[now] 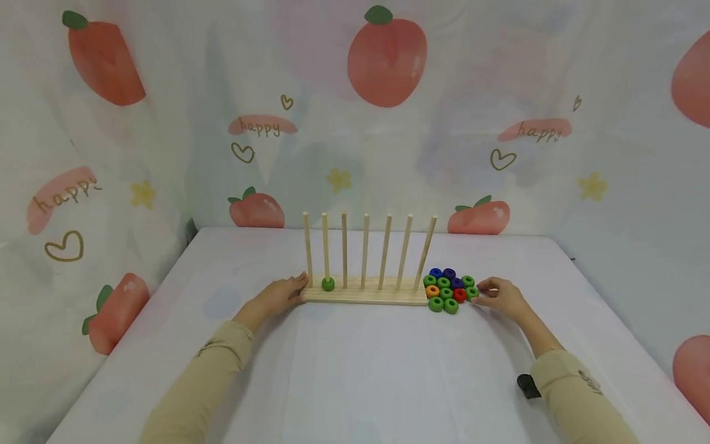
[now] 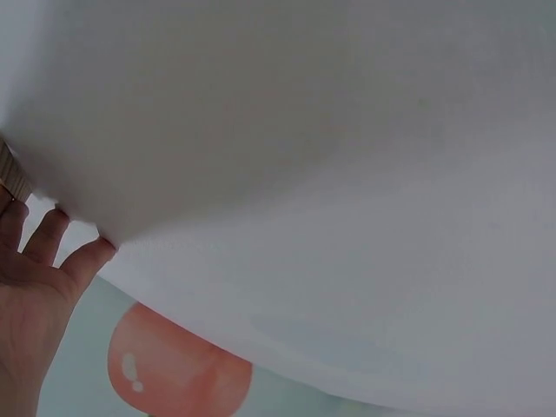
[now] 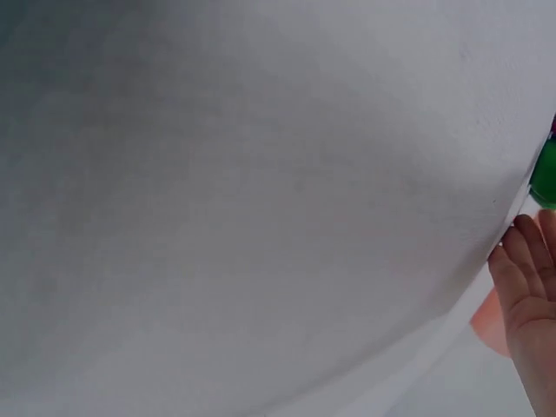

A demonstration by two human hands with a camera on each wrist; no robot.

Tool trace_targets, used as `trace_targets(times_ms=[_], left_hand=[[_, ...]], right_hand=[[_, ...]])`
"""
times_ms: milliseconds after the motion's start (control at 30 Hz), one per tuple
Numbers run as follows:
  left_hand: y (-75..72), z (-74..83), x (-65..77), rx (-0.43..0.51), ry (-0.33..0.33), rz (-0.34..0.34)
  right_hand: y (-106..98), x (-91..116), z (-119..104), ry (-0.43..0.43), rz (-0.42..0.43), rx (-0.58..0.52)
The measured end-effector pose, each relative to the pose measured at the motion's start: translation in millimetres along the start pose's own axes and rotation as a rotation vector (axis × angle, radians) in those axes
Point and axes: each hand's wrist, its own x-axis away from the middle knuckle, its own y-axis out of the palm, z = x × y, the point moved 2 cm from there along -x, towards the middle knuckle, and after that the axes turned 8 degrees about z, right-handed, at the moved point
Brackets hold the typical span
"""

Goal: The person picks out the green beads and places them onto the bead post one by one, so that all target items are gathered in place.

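Observation:
A wooden peg rack [image 1: 366,297] with a row of several upright dowels stands at mid-table. One green bead [image 1: 328,284] sits low on its second dowel from the left. My left hand [image 1: 277,295] holds the left end of the rack base, thumb toward the front; in the left wrist view the other fingers [image 2: 87,261] reach down to the tabletop. On the right, my right hand [image 1: 505,297] has thumb and fingertips at the edge of the outermost green bead [image 1: 472,293]. The right wrist view shows its fingers extended on the table, close to a green bead [image 3: 545,174].
Loose beads lie clustered against the rack's right end: several green, an orange one [image 1: 432,291], a red one [image 1: 459,295], and some blue and purple [image 1: 448,273]. A small black object [image 1: 528,386] lies beside the right sleeve. Printed cloth walls [image 1: 388,160] surround the table.

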Motion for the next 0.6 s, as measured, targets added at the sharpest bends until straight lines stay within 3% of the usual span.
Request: trace_targets(times_ms=[600], left_hand=[[-0.2,2.1,-2.3,-0.021,-0.019,-0.02]], right_hand=[[1.7,-5.8,-7.4,0.043,-0.04,0.113]])
